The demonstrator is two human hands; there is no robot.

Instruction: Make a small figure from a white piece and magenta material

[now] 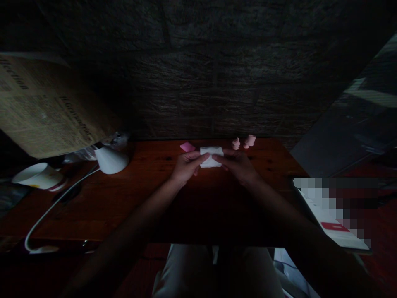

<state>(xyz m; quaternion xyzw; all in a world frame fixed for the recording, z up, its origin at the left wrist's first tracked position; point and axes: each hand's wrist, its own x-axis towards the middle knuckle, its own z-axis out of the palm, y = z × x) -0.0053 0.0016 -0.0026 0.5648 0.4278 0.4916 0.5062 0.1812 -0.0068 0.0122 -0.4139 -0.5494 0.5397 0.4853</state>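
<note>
Holding white block [211, 163] with fingers of left hand [183, 166] and right hand [242, 166], near pink piece [187, 146] on table [120, 190].

A: What is out of sight at centre?

B: The left hand [185, 166] and right hand [241, 166] lay thumbs [203, 158] over part of a white block [211, 164]; its underside is hidden, and some fingertips are lost behind it.

A: And at the edges?

B: A printed paper [49, 111] runs off the left side, heading clipped, smaller lines too fine to read; both forearms [150, 209] and the legs [186, 271] are cut off below.

A: Elsewhere?

B: Coarse squares [344, 203] mask part of a white sheet [323, 217] at right; two pink ornaments [249, 140] are too small and dim to identify.
</note>
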